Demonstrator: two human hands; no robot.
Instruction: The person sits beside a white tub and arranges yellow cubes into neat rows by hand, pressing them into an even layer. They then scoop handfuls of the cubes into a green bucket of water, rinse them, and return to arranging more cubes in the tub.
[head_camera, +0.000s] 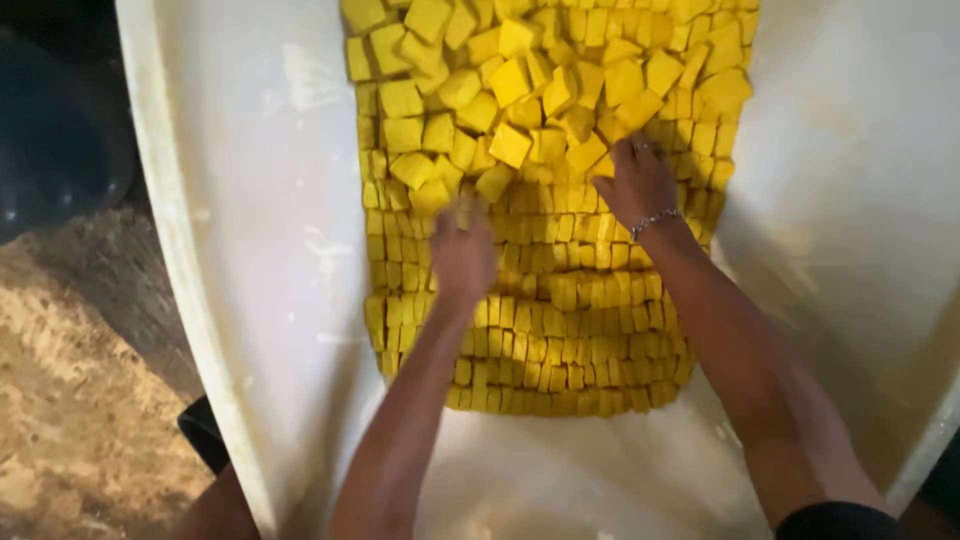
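Both hands down in a big white tub (250, 250) full of yellow blocks (560, 330). Near end: blocks packed in neat rows; far end: loose heap (520, 90). Left hand (462, 250) lies flat on the rows just below the heap, fingers blurred, grip can't tell. Right hand (635, 180), w/ thin bracelet (655, 218), spread open at the heap's edge, fingertips touching loose blocks, nothing clasped. Dirt floor (70, 400) to the left.

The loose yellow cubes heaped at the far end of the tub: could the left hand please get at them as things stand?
Probably yes: the left hand rests just short of the loose yellow cubes, with nothing between them.
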